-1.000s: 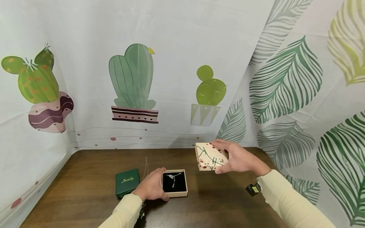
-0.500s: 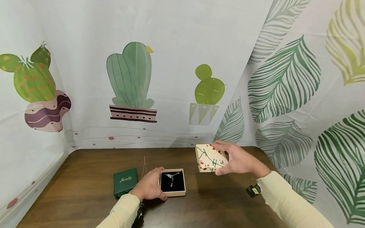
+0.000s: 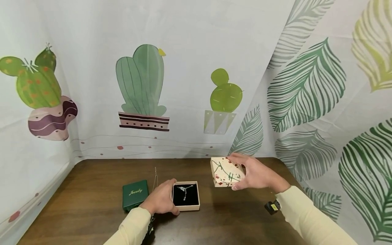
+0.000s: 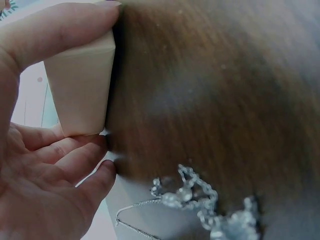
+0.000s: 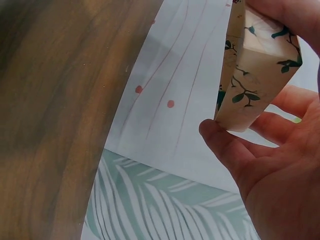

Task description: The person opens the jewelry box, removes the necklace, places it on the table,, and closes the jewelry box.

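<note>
My left hand [image 3: 162,199] grips the left side of a small cream jewelry box base [image 3: 188,208] on the table. Inside it, a silver pendant piece with a chain [image 3: 185,192] lies on a black pad [image 3: 191,199]. The left wrist view shows thumb and fingers at opposite edges of the box's plain wall [image 4: 82,90]. To the right, my right hand [image 3: 257,173] holds the cream box lid [image 3: 226,173], printed with flowers and green stems, raised over the table. In the right wrist view, the lid [image 5: 255,85] sits between thumb and fingers.
A green box [image 3: 135,193] with gold lettering stands left of my left hand. Behind that hand a thin chain [image 3: 155,178] shows on the brown table [image 3: 107,173]. Silver jewelry with clear stones [image 4: 185,197] appears close up in the left wrist view. A patterned cloth [image 3: 183,85] hangs behind.
My right hand has lowered slightly with the lid. The left hand stays on the box base, and the head view has shifted a little.
</note>
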